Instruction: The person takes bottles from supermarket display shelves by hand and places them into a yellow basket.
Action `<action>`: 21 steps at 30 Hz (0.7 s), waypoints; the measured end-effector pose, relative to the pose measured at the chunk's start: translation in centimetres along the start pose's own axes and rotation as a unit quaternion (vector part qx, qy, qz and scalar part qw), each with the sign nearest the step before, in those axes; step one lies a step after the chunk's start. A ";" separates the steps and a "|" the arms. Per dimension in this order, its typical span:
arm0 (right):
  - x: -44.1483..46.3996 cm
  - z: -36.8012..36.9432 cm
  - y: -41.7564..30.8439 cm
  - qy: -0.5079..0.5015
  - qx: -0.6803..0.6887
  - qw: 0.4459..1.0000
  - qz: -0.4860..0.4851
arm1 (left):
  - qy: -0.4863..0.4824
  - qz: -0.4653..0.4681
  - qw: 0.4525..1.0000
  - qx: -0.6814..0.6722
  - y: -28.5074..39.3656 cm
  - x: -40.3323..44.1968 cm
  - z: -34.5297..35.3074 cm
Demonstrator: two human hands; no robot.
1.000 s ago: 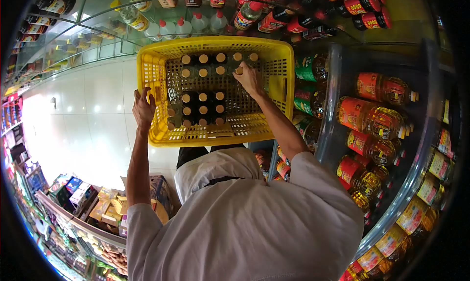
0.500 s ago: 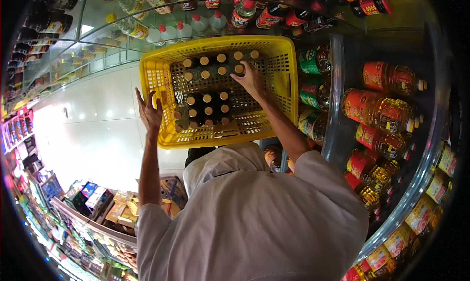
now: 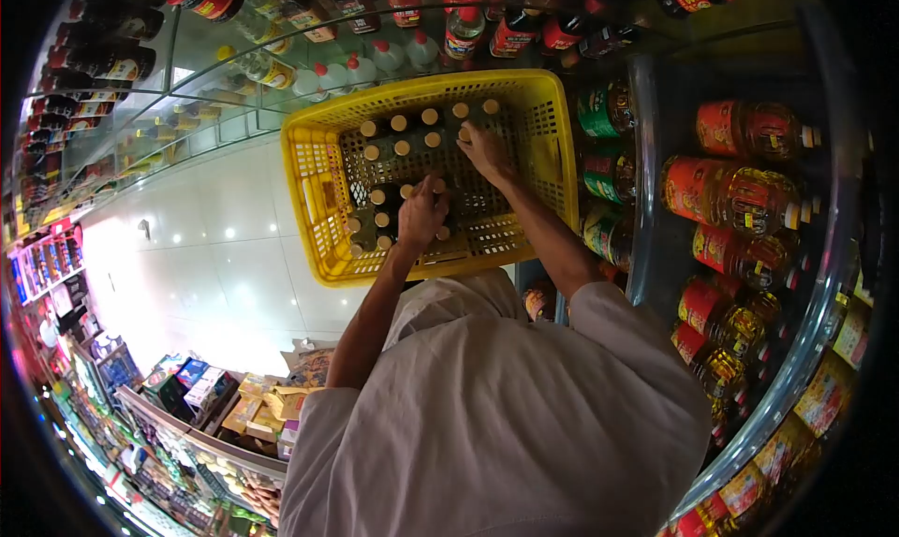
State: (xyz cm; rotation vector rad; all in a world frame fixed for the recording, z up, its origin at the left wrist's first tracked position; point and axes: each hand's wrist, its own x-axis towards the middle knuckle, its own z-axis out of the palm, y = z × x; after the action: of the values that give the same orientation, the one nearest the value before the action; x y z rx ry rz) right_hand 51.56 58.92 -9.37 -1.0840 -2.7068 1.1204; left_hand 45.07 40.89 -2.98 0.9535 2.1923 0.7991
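A yellow plastic basket [image 3: 309, 205] with pierced sides holds several dark glass bottles with tan caps, in a far group and a near group. My right hand [image 3: 489, 153] is closed at the right end of the far group, thumb and fingers around the cap of a bottle [image 3: 464, 134]. Over the near group, my left hand [image 3: 421, 220] has its fingers drawn together at the cap of another bottle [image 3: 438, 187]. That hand hides some of the near bottles. Other far-group bottles stand upright, like one with a cap [image 3: 403, 147] at the front row.
Glass shelves beyond the basket carry sauce bottles [image 3: 464, 31] and clear bottles with red caps [image 3: 361, 71]. On the right, a rack holds large cooking oil bottles [image 3: 726, 195]. White floor tiles [image 3: 234, 228] lie to the left, with cartons [image 3: 253, 411] at the lower left.
My left hand has moved from outside the basket's left rim, fingers spread, to the near bottles inside, fingers now closed. My right hand has closed at a far bottle's cap. The view has shifted slightly.
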 end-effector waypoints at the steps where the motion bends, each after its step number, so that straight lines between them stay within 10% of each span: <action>1: -0.1 -0.1 0.2 0.008 -0.003 1.000 0.008 | -0.034 -0.025 0.999 -0.009 0.2 -0.1 0.2; 7: -1.8 -0.2 2.1 0.082 0.039 0.995 -0.047 | -0.022 -0.025 0.999 -0.028 0.7 0.0 0.9; 9: -4.1 -3.5 -0.7 0.013 0.123 0.988 0.087 | 0.014 0.008 1.000 -0.026 0.7 0.0 1.1; 13: -9.0 -8.1 -4.6 0.203 0.121 0.970 -0.059 | 0.045 0.072 0.994 -0.063 1.8 -0.3 1.4; 21: -15.5 -16.3 -14.9 0.166 0.111 0.947 -0.253 | -0.023 0.159 0.978 -0.136 5.2 -3.6 -2.3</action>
State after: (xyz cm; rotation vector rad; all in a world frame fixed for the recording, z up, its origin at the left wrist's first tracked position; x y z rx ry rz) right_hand 58.74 52.02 15.70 -0.4488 -2.3215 1.0078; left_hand 47.55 40.33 3.26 1.1804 1.8513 1.1782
